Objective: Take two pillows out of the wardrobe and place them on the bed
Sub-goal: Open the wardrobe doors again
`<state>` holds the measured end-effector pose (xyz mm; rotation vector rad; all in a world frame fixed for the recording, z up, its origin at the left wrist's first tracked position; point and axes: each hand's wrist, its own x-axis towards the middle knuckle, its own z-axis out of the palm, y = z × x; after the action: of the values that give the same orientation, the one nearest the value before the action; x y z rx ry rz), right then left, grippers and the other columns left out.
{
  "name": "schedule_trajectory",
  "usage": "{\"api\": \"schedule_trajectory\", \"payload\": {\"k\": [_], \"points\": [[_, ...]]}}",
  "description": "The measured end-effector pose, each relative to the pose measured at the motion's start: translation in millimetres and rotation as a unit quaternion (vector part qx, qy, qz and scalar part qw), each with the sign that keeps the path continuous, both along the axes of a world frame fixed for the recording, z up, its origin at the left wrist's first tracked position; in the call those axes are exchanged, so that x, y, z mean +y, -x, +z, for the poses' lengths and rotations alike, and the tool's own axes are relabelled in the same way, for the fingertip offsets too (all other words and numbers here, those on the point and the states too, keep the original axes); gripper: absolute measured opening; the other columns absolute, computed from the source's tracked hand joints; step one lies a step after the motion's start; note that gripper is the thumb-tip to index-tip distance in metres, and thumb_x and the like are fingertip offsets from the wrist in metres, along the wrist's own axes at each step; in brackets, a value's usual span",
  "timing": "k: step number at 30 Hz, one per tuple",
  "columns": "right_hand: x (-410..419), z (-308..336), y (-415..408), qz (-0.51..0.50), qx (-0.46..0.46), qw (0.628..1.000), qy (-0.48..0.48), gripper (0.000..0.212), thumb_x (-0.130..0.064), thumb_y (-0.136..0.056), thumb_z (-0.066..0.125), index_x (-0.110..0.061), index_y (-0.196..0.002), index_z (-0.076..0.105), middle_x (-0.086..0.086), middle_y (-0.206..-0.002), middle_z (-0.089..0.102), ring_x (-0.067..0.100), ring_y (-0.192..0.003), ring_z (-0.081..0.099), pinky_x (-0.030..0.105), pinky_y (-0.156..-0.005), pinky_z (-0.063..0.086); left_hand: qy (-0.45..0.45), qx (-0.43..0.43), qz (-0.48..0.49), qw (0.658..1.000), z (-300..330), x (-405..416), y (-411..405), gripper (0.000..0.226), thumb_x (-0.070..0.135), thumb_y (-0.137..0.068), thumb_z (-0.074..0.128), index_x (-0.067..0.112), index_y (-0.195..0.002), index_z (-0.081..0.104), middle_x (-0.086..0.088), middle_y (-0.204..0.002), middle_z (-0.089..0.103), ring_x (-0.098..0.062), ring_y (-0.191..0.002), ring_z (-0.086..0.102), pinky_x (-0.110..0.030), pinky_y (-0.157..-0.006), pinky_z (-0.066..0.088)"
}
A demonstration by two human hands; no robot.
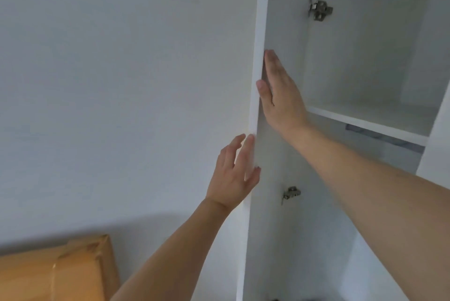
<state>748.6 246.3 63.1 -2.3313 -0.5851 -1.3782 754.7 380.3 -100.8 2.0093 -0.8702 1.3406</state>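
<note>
The white wardrobe door (280,20) stands swung open, edge-on in the middle of the view. My right hand (280,91) lies flat on the door's inner face, fingers straight, thumb on the door's edge. My left hand (235,171) is lower, with straight fingers against the door's edge and outer side and the thumb on the inner side. Inside the wardrobe a white shelf (365,120) crosses at the right. No pillow is in view.
Two metal hinges (319,9) (291,193) sit on the inner side of the door. A plain white wall (121,81) fills the left. A brown taped cardboard box (56,271) sits at the bottom left.
</note>
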Motion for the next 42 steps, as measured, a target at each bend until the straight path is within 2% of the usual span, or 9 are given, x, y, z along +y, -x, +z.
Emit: {"api": "schedule_trajectory", "payload": {"k": [6, 13, 17, 25, 32, 34, 36, 37, 42], "points": [[19, -6, -55, -0.005, 0.011, 0.998, 0.069, 0.059, -0.043, -0.102, 0.02, -0.02, -0.154, 0.005, 0.007, -0.162, 0.003, 0.023, -0.15, 0.006, 0.049, -0.119, 0.017, 0.0, -0.012, 0.041, 0.999, -14, 28, -36, 0.06, 0.013, -0.095, 0.059, 0.005, -0.147, 0.03, -0.018, -0.143, 0.04, -0.032, -0.119, 0.05, -0.037, -0.105, 0.041], [27, -38, -129, -0.064, 0.061, 0.986, 0.14, 0.063, -0.044, -0.102, 0.026, -0.027, -0.153, -0.006, 0.001, -0.162, -0.013, 0.024, -0.149, -0.009, 0.048, -0.12, 0.0, 0.162, 0.094, 0.057, 0.981, -9, 49, -72, 0.052, 0.001, -0.096, 0.05, 0.01, -0.146, 0.041, -0.005, -0.136, 0.054, -0.02, -0.113, 0.051, -0.008, -0.101, 0.03], [36, -59, -170, -0.086, 0.085, 0.977, 0.179, 0.068, -0.047, -0.099, 0.026, -0.024, -0.153, -0.009, 0.004, -0.161, -0.016, 0.028, -0.148, -0.013, 0.046, -0.119, -0.003, 0.27, 0.177, 0.021, 0.946, 1, 68, -104, 0.047, 0.002, -0.097, 0.051, 0.023, -0.139, 0.054, 0.007, -0.096, 0.063, -0.014, -0.086, 0.056, -0.02, -0.083, 0.047], [44, -100, -229, -0.14, 0.069, 0.964, 0.217, 0.068, -0.049, -0.097, 0.021, -0.021, -0.153, -0.004, 0.008, -0.162, -0.008, 0.034, -0.148, -0.005, 0.049, -0.119, 0.001, 0.406, 0.265, -0.032, 0.874, 12, 82, -163, 0.043, 0.001, -0.096, 0.052, 0.026, -0.129, 0.063, 0.018, -0.055, 0.038, -0.004, -0.049, 0.032, -0.009, -0.052, 0.032], [47, -102, -242, -0.153, 0.049, 0.962, 0.22, 0.067, -0.049, -0.096, 0.022, -0.019, -0.154, 0.003, 0.01, -0.162, 0.0, 0.035, -0.148, 0.0, 0.05, -0.119, 0.004, 0.401, 0.273, -0.009, 0.874, 12, 84, -177, 0.042, 0.006, -0.097, 0.052, 0.027, -0.132, 0.061, 0.016, -0.064, 0.044, -0.003, -0.051, 0.036, -0.01, -0.053, 0.037], [45, -97, -235, -0.163, 0.046, 0.956, 0.239, 0.067, -0.048, -0.096, 0.022, -0.019, -0.154, 0.007, 0.009, -0.162, 0.003, 0.033, -0.149, 0.003, 0.048, -0.12, 0.006, 0.319, 0.254, 0.061, 0.911, 11, 89, -171, 0.04, 0.014, -0.099, 0.052, 0.024, -0.137, 0.055, 0.016, -0.096, 0.065, 0.0, -0.084, 0.058, -0.013, -0.082, 0.047], [33, -84, -224, -0.17, 0.031, 0.943, 0.284, 0.066, -0.045, -0.096, 0.023, -0.016, -0.154, 0.012, 0.008, -0.162, 0.01, 0.03, -0.148, 0.012, 0.045, -0.121, 0.008, 0.188, 0.201, 0.133, 0.952, 4, 92, -165, 0.047, 0.022, -0.1, 0.052, 0.019, -0.146, 0.042, 0.007, -0.145, 0.049, -0.009, -0.136, 0.039, -0.019, -0.112, 0.028], [23, -75, -216, -0.177, 0.024, 0.933, 0.312, 0.064, -0.043, -0.097, 0.023, -0.014, -0.153, 0.013, 0.007, -0.161, 0.014, 0.028, -0.148, 0.017, 0.045, -0.121, 0.009, 0.141, 0.179, 0.141, 0.964, 2, 91, -161, 0.051, 0.026, -0.101, 0.051, 0.016, -0.149, 0.036, 0.004, -0.154, 0.036, -0.012, -0.145, 0.025, -0.021, -0.116, 0.021], [-54, -23, -158, -0.269, 0.029, 0.903, 0.333, 0.063, -0.036, -0.097, 0.018, -0.008, -0.153, 0.013, 0.009, -0.161, 0.013, 0.026, -0.148, 0.017, 0.043, -0.121, 0.008, 0.085, 0.158, 0.055, 0.982, 5, 36, -148, 0.055, 0.029, -0.102, 0.046, 0.01, -0.15, 0.03, 0.003, -0.157, 0.023, -0.002, -0.144, 0.006, -0.04, -0.119, 0.025]]}}
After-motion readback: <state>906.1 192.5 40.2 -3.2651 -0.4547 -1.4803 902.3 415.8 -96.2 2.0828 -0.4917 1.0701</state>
